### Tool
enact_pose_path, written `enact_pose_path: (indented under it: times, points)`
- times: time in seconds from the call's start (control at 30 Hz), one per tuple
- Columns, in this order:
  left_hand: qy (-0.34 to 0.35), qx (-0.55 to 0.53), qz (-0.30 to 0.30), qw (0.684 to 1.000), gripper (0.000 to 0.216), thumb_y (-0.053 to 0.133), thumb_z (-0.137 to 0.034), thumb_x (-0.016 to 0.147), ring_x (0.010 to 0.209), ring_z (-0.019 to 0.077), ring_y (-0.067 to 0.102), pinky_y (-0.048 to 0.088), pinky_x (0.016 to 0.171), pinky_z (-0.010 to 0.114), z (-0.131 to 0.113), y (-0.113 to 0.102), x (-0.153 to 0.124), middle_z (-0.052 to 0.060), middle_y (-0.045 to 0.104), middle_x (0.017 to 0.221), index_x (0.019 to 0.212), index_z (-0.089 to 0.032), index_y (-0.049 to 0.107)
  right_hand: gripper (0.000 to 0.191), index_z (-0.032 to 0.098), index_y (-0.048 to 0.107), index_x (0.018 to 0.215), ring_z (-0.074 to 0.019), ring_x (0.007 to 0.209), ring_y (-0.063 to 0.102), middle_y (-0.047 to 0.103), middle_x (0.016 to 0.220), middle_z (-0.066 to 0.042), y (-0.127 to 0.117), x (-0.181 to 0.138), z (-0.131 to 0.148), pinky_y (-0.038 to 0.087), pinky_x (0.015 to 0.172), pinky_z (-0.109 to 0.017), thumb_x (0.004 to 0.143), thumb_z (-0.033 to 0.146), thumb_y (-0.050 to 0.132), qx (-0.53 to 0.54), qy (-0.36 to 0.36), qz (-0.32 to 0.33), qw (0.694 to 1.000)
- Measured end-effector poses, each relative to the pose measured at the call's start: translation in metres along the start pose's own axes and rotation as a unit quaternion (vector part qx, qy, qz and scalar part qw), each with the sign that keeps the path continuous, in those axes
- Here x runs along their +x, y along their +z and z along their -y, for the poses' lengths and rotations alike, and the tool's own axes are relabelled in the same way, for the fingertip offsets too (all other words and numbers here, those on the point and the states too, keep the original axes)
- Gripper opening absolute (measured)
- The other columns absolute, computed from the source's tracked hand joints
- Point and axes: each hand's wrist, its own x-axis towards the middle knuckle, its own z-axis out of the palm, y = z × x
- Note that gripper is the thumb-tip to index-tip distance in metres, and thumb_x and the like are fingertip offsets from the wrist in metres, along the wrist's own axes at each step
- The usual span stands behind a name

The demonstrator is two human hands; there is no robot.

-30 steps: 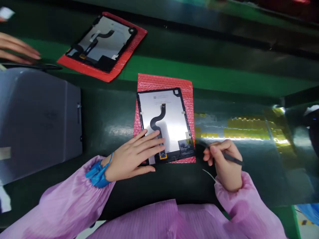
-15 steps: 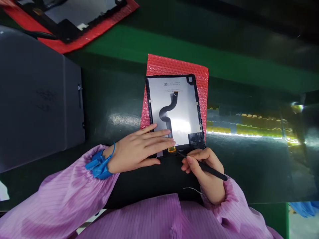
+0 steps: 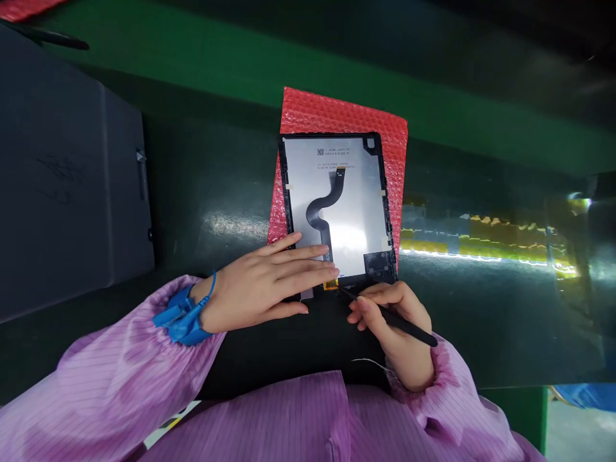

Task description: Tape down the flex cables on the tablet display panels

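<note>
A tablet screen panel (image 3: 303, 160) lies back side up, with a black ribbon cable (image 3: 327, 200) curving over its silvery surface. My left hand (image 3: 269, 276) rests flat across its lower left part, fingers stretched over the cable's lower end. In my right hand (image 3: 397, 321) a pair of black tweezers (image 3: 409, 328) is pinched, pen-like. The tips reach the panel's lower edge beside a gold-coloured connector piece (image 3: 331, 284); whether they touch it I cannot tell. Beneath the panel is a red bubble-wrap sheet (image 3: 332, 112). Around my left wrist sits a blue wrist strap (image 3: 185, 317).
A large dark grey case (image 3: 62, 173) stands at the left. More red wrap (image 3: 29, 8) shows at the top left corner. The dark green tabletop (image 3: 481, 321) reflects bright light on the right. A thin pale thread (image 3: 368, 360) shows near my right sleeve.
The view has shifted a little, so the second panel at the top left has mostly left the picture. Both hands keep nearly the same places on the panel, and the tweezers stay in my right hand.
</note>
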Motion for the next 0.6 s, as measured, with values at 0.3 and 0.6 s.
enact_pose_path:
  times: [0.3,0.6]
  points:
    - [0.015,0.040,0.020,0.999,0.031,0.061,-0.030,0.104,0.150,0.0256,0.046,0.022,0.132,0.049,-0.001,-0.002,0.002,0.002,0.062,0.151,0.134,-0.025,0.067,0.019,0.025,0.059,0.084,-0.0145,0.058,0.068,0.071,0.074,0.002,-0.002,-0.001,0.002,0.055,0.051,-0.027,0.093,0.024,0.075,-0.052,0.022,-0.024,0.998]
    - [-0.088,0.002,-0.052,0.995,0.054,0.063,-0.020,0.100,0.154,0.0310,0.039,0.040,0.125,0.052,-0.039,0.013,-0.010,0.009,0.062,0.147,0.152,-0.028,0.050,0.016,0.027,0.055,0.091,-0.0125,0.051,0.061,0.069,0.077,0.002,-0.014,-0.006,-0.006,0.049,0.041,-0.025,0.097,0.029,0.069,0.003,-0.003,-0.081,0.997]
